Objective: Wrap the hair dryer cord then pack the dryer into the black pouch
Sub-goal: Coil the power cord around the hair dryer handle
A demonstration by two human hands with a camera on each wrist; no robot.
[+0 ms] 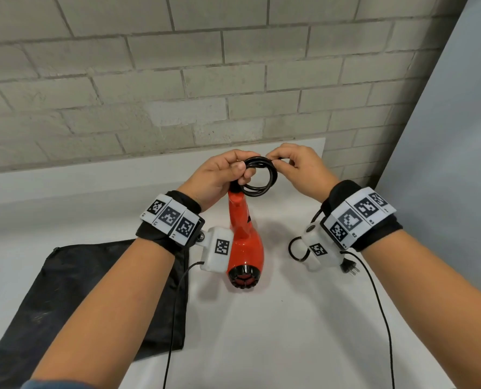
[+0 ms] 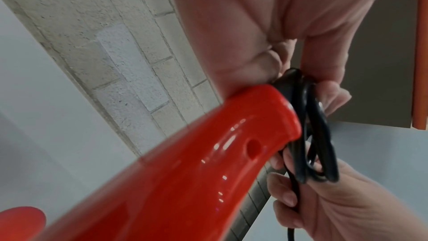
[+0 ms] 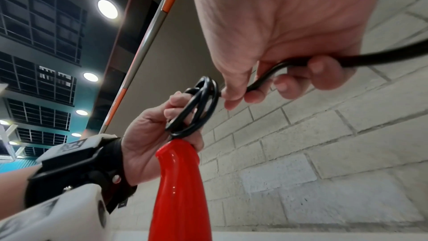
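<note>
Cord (image 1: 259, 175) coils between both hands' fingertips

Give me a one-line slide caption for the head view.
Left hand and right hand coil the red hair dryer's black cord above the table, black pouch alongside.

No readable words, brands or numbers on anything I had before me. The white wristbands (image 1: 170, 221) on both my wrists carried only black-and-white square marker patterns, as did the white camera housings (image 1: 218, 249) under them; tiny characters beneath the markers were too small to read. A small dark mark on the red hair dryer (image 1: 243, 237) was illegible.
</note>
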